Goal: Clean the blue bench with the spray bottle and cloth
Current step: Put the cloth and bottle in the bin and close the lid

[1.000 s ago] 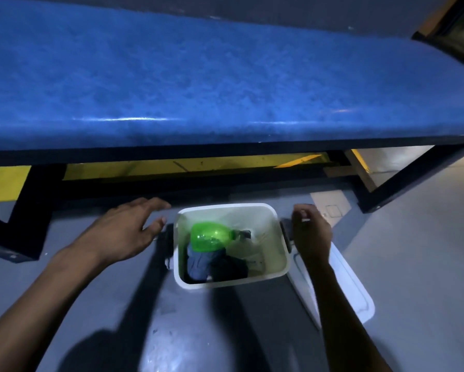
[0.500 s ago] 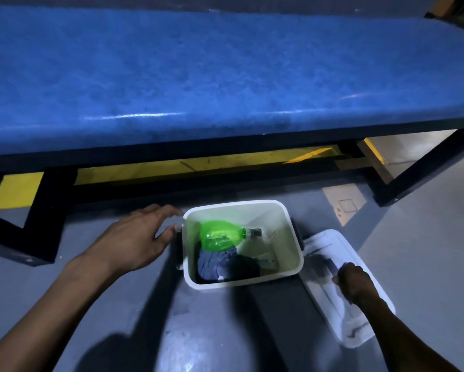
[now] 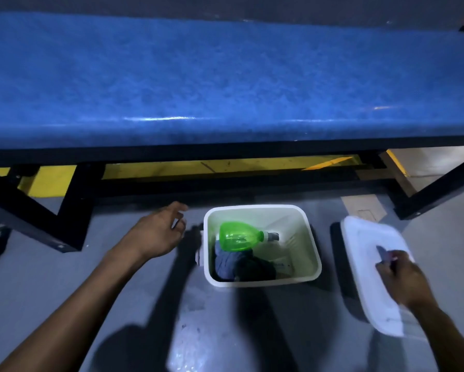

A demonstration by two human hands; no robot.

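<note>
While the right hand point(image 3: 402, 277) grips the lid point(image 3: 365, 253) at lower right, the left hand point(image 3: 158, 232) hovers open beside the bin point(image 3: 310, 242) holding bottle point(image 3: 238, 236) and cloth point(image 3: 230, 261).

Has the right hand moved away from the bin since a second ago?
Yes. The right hand was at the bin's right rim; now it is off to the bin's right, nearer the camera, resting on the white lid on the floor.

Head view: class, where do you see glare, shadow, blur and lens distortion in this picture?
Head view: glare streaks the front edge of the blue bench; hard arm shadows cross the grey floor; the right hand on the white lid is motion-blurred; the bench bows from the wide lens; the cloth in the bin is murky.
</note>
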